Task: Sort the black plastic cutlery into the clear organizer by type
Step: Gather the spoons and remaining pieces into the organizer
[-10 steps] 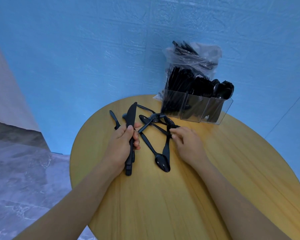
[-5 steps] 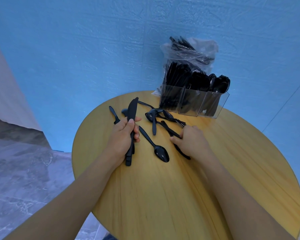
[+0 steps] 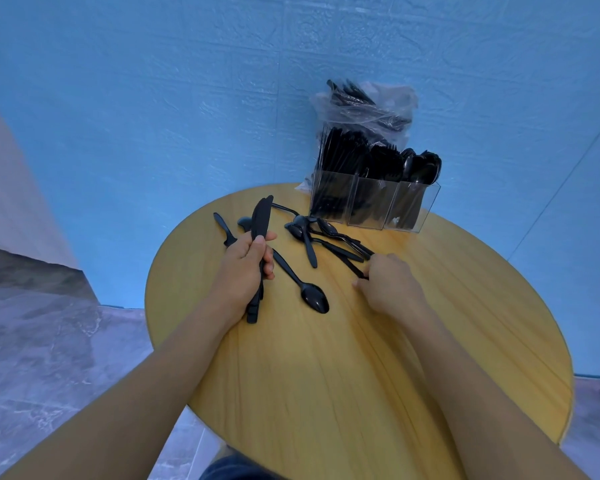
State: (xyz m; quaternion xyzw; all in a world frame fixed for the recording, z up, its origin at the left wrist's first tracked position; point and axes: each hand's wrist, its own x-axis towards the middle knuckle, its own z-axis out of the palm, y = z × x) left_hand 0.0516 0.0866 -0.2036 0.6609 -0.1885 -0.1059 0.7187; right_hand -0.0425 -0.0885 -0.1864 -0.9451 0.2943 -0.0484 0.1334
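My left hand (image 3: 244, 271) grips a bunch of black plastic knives (image 3: 260, 221), blades pointing away from me. My right hand (image 3: 390, 284) pinches the handle end of a black utensil (image 3: 347, 261) from the loose pile of spoons (image 3: 312, 233) on the round wooden table (image 3: 361, 358). One black spoon (image 3: 309, 294) lies between my hands, bowl toward me. The clear three-compartment organizer (image 3: 374, 206) stands at the table's far edge, packed with black cutlery. Another black piece (image 3: 224, 230) lies left of the knives.
A clear plastic bag (image 3: 364, 109) with more black cutlery leans against the blue wall behind the organizer. The table edge curves close on the left and right. Grey marble floor lies below on the left.
My right hand slid right and toward me, dragging a utensil out of the pile. The pile shifted and one spoon now lies alone between my hands. My left hand kept its hold on the knives.
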